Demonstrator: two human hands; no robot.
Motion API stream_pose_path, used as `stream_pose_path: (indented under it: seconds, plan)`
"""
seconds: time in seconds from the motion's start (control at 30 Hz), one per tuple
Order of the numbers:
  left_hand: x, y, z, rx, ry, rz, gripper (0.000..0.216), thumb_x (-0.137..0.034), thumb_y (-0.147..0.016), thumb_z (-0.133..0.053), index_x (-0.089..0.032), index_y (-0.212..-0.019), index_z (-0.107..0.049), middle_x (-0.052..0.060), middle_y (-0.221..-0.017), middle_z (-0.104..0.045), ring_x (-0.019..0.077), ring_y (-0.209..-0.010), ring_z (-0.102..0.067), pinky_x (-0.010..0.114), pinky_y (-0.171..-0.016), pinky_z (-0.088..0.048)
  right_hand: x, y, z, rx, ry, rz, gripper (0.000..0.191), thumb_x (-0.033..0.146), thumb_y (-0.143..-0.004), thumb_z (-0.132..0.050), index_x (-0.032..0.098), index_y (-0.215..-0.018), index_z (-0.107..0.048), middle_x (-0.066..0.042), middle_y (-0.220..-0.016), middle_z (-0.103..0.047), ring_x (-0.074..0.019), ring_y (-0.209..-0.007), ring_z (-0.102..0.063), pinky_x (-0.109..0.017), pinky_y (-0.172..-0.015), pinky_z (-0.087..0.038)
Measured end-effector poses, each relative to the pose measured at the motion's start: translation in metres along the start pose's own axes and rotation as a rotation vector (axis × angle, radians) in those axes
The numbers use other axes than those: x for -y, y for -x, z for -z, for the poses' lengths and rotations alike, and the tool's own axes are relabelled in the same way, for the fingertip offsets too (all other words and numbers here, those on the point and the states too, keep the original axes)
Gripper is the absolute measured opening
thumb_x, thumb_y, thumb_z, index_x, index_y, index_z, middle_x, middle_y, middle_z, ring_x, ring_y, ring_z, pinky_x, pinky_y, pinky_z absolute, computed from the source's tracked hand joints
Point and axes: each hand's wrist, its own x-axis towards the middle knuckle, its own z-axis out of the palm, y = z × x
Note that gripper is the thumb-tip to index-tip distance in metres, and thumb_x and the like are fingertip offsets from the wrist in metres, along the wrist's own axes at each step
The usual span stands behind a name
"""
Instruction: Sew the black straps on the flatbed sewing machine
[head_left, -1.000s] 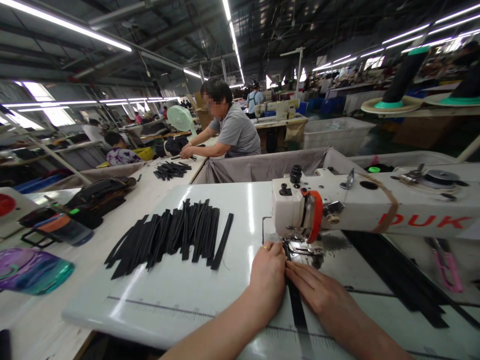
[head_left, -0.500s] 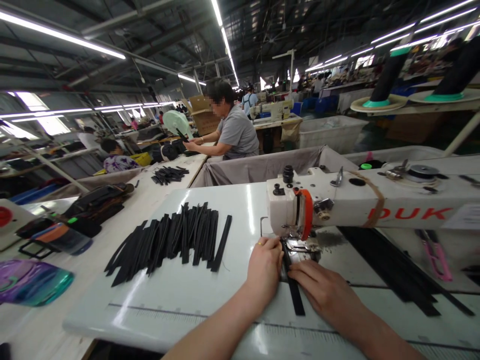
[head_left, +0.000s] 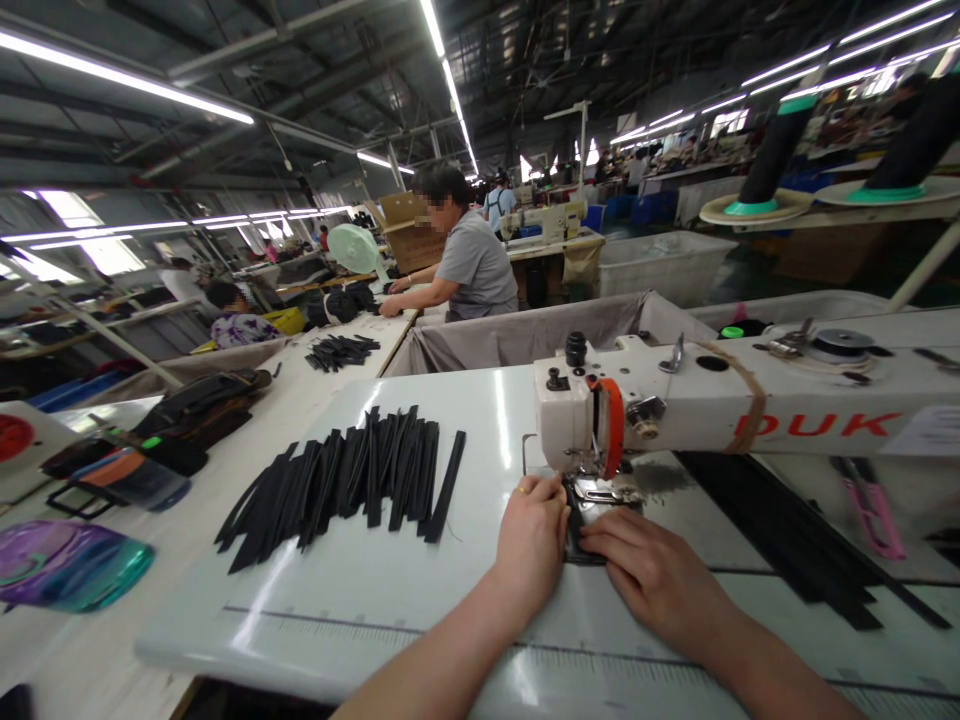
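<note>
A short end of a black fabric strip (head_left: 576,535) shows at the front of the metal plate of a white sewing machine (head_left: 697,400). On the strip's left edge, close to the needle area, my left hand (head_left: 531,535) presses with curled fingers. My right hand (head_left: 649,560) has its fingertips together on the strip's right side, nearer to me. The strip's far part is hidden under the machine head and my fingers. A row of similar black strips (head_left: 341,480) lies to the left, with one single strip (head_left: 448,487) apart from it.
More long black strips (head_left: 780,540) and pink-handled snips (head_left: 874,515) lie under the machine arm. A purple-teal bottle (head_left: 75,565) and a clear mug (head_left: 131,480) stand on the left table. Across from me, a person in grey (head_left: 480,260) works beside a fabric-lined bin (head_left: 525,335).
The strip has moved away from me toward the needle, so much less of it sticks out in front. My hands barely moved. The co-worker's hands came down to the table.
</note>
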Motion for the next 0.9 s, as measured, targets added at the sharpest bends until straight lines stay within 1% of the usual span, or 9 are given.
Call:
stream_pose_path:
  seconds: [0.17, 0.37, 0.57, 0.73, 0.9]
  plan:
    - [-0.004, -0.001, 0.003, 0.031, -0.014, 0.001, 0.023, -0.006, -0.093, -0.045, -0.017, -0.084, -0.063, 0.008, -0.104, -0.065, 0.0234, -0.094, -0.054, 0.040, -0.088, -0.049, -0.006, -0.006, -0.003, -0.016, 0.084, 0.013, 0.038, 0.001, -0.081, -0.042, 0.018, -0.104, -0.066, -0.007, -0.102, -0.070, -0.0211, -0.097, -0.064, -0.037, -0.088, -0.055]
    - [-0.006, -0.002, 0.007, 0.053, -0.027, -0.002, 0.022, -0.009, -0.095, -0.045, -0.016, -0.085, -0.063, 0.007, -0.108, -0.066, 0.0238, -0.094, -0.053, 0.040, -0.088, -0.049, -0.005, -0.007, -0.007, -0.001, 0.164, 0.018, 0.041, 0.000, -0.080, -0.041, 0.016, -0.111, -0.063, -0.008, -0.108, -0.069, -0.0232, -0.098, -0.063, -0.040, -0.086, -0.056]
    - [-0.006, -0.002, 0.002, 0.024, -0.076, -0.005, 0.021, -0.010, -0.097, -0.044, -0.014, -0.094, -0.064, 0.008, -0.109, -0.066, 0.0246, -0.096, -0.054, 0.040, -0.088, -0.050, -0.005, -0.006, -0.009, -0.002, 0.209, 0.025, 0.046, -0.002, -0.079, -0.040, 0.016, -0.116, -0.060, -0.008, -0.112, -0.068, -0.0236, -0.099, -0.063, -0.039, -0.085, -0.056]
    - [-0.004, -0.007, -0.003, 0.028, -0.159, 0.013, 0.019, -0.012, -0.097, -0.048, -0.014, -0.090, -0.066, 0.009, -0.103, -0.067, 0.0254, -0.095, -0.055, 0.040, -0.085, -0.050, -0.005, -0.006, -0.013, -0.015, 0.262, 0.021, 0.047, -0.002, -0.078, -0.040, 0.014, -0.118, -0.059, -0.010, -0.112, -0.067, -0.0251, -0.099, -0.063, -0.041, -0.085, -0.056]
    - [-0.004, -0.009, -0.003, 0.027, -0.197, 0.011, 0.017, -0.012, -0.095, -0.053, -0.015, -0.086, -0.066, 0.007, -0.099, -0.066, 0.0243, -0.092, -0.056, 0.039, -0.083, -0.051, -0.007, -0.004, -0.016, -0.007, 0.272, 0.005, 0.046, -0.002, -0.079, -0.042, 0.015, -0.118, -0.059, -0.011, -0.113, -0.067, -0.0254, -0.100, -0.062, -0.042, -0.087, -0.056]
